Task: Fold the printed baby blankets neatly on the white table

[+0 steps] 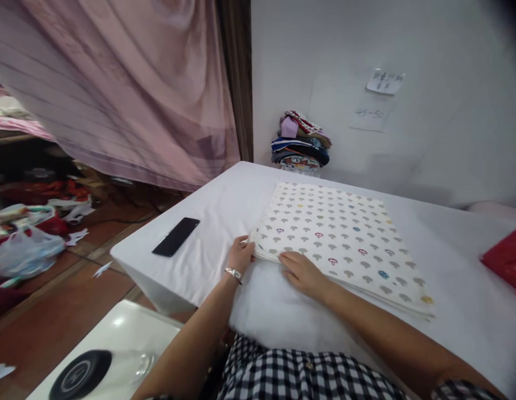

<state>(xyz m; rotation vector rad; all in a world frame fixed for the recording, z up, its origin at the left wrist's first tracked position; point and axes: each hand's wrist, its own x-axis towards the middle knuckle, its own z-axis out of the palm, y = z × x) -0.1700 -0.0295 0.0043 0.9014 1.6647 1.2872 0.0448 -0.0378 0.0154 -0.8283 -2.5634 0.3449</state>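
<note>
A folded white cloth (333, 225) printed with grey mushrooms and a few coloured ones lies flat on the white-covered table (224, 194). My left hand (240, 253), with a bracelet on its wrist, grips the cloth's near left corner, the fingers partly curled round it. A short way to the right, my right hand (303, 273) holds the near edge, its fingers on top and its thumb low at the edge. Several layers show along that edge. The undersides of the fingers are hidden.
A black phone (176, 236) lies left on the table. Folded clothes (302, 141) are stacked behind its far edge, by the wall. Something red (506, 258) sits at far right. A pink curtain (158, 83) hangs at left. A white surface with a round black object (80, 375) is at lower left.
</note>
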